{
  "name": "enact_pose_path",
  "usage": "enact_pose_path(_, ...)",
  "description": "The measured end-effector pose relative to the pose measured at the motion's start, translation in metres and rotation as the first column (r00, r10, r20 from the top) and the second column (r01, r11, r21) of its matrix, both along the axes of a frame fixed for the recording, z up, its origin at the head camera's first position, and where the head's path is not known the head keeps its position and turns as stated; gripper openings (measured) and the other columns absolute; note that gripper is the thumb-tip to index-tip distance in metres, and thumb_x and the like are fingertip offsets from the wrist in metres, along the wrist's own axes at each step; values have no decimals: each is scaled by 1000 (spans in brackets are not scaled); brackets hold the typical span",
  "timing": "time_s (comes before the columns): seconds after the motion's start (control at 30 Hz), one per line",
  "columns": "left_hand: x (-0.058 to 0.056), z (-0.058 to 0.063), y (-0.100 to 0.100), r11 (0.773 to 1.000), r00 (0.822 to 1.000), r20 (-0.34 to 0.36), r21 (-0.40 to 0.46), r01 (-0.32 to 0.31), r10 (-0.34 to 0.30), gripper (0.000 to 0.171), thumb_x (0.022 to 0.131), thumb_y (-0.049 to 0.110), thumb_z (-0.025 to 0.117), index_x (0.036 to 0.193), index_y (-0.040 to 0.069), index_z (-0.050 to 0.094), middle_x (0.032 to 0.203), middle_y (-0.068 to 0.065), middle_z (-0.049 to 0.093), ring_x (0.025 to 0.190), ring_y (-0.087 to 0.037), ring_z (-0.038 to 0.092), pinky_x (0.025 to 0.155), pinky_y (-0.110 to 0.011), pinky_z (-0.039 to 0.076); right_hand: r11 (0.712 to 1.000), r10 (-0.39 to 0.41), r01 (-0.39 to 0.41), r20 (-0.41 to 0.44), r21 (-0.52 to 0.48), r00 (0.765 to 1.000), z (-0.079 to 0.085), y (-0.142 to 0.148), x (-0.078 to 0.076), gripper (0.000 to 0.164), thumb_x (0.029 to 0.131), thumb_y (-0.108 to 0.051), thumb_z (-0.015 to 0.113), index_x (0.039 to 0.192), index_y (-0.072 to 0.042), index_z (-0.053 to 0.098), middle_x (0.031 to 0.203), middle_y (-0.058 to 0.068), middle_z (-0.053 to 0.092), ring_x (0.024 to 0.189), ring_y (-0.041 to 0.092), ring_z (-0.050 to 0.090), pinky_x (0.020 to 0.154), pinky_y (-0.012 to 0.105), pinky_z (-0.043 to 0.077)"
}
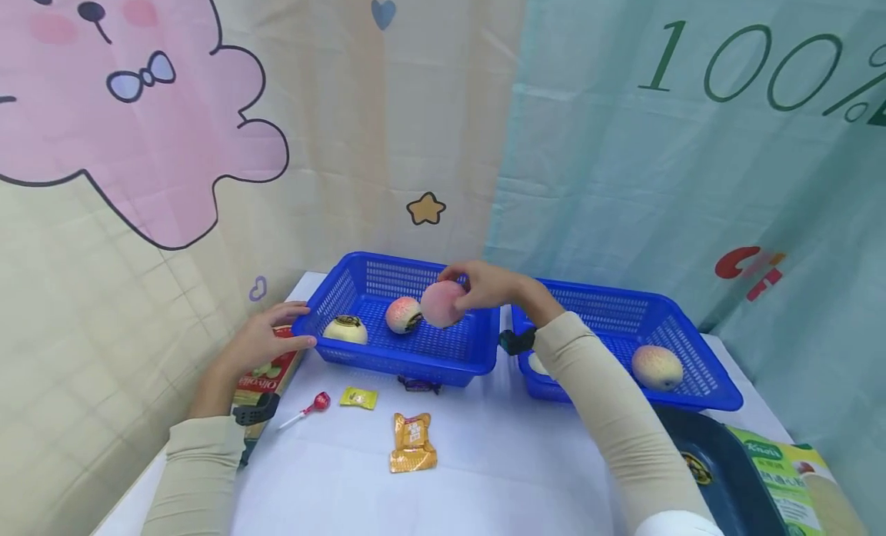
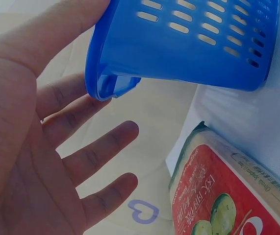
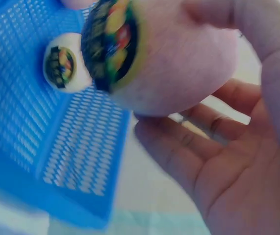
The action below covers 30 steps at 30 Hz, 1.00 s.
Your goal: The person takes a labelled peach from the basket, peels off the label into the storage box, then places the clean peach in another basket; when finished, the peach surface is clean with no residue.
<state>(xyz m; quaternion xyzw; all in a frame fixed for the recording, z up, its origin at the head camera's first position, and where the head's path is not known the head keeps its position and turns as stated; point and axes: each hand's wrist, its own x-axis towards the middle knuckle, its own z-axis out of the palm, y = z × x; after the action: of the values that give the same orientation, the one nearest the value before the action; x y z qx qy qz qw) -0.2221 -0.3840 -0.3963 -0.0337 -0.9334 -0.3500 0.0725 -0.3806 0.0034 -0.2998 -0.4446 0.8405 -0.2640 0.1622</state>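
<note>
My right hand point(image 1: 484, 284) grips a pink peach point(image 1: 441, 304) above the right part of the left blue basket point(image 1: 415, 363). In the right wrist view, a dark round sticker shows on this peach, and thumb and fingers lie on opposite sides of it. Inside that basket sit a red-and-yellow peach point(image 1: 401, 314) and a pale yellow fruit point(image 1: 345, 331) with a black label. At the basket's left end, my left hand point(image 1: 259, 337) touches the rim with thumb and forefinger, its other fingers straight and spread in the left wrist view.
A second blue basket point(image 1: 692, 394) on the right holds a peach point(image 1: 657, 367) and a partly hidden pale fruit. In front lie a lollipop point(image 1: 321, 401), yellow candy point(image 1: 358, 398), purple candy point(image 1: 418, 384) and orange packet point(image 1: 412, 444). A red box point(image 2: 218, 196), dark tray point(image 1: 734, 459) and Knorr bag point(image 1: 796, 474) flank them.
</note>
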Motion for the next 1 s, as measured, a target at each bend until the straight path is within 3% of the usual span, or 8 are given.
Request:
enact_pose_path(0.1,1,0,0,1000,1000,2,-8,4,-4,76,90,44,76,148,3,48,155,-26,36,135,-52,40,95,-69,44,992,46,-47,-7,-120,999,8,31,18,57,84,-13,79,136,-6,56,126,6,59,109,25,60,91,39,55)
enact_pose_path(0.23,2,1,-1,1000,1000,6,-7,8,-8,76,91,43,76,148,2,47,154,-27,35,134,-54,39,94,-69,45,973,101,-100,-8,-207,995,0,69,58,60,82,-14,82,136,-8,55,130,6,55,115,26,59,94,38,55)
enact_pose_path(0.37,0,3,-1,1000,1000,9,-13,12,-12,77,91,43,75,149,2,46,154,-28,34,133,-55,39,94,-70,44,974,141,-132,33,-186,989,-25,100,101,59,82,-18,82,134,-13,56,130,1,55,116,23,58,94,35,54)
enact_pose_path(0.5,-4,3,1,999,1000,19,-35,24,-24,78,91,44,74,150,2,44,155,-29,33,133,-55,39,95,-71,43,989,124,-107,183,-100,975,-57,128,131,59,81,-25,82,133,-17,57,128,-6,59,115,20,59,94,32,53)
enact_pose_path(0.63,-4,5,0,999,999,26,-37,24,-23,79,92,45,74,151,2,43,155,-30,32,132,-56,39,94,-72,42,997,59,-68,295,20,954,-80,145,139,53,80,-30,78,128,-19,60,119,-10,62,107,17,61,89,28,55)
enact_pose_path(0.8,-2,3,0,999,999,32,-29,23,-22,80,92,46,74,151,2,42,154,-31,33,132,-57,38,93,-71,44,988,32,-78,317,131,948,-93,152,137,46,76,-32,75,119,-22,65,108,-13,63,97,12,62,83,27,55)
enact_pose_path(0.87,-3,2,1,999,999,25,-26,25,-24,80,91,47,74,151,2,43,153,-31,34,133,-56,38,93,-71,44,983,9,-66,316,172,949,-94,152,136,40,78,-33,75,116,-24,66,106,-13,63,95,11,62,81,26,54)
enact_pose_path(1.0,-4,4,5,999,1000,7,-29,19,-19,78,91,44,75,149,1,44,152,-32,34,133,-57,37,94,-72,42,978,-103,37,321,206,941,-92,146,133,30,90,-32,72,117,-23,63,105,-9,63,91,15,63,78,30,55)
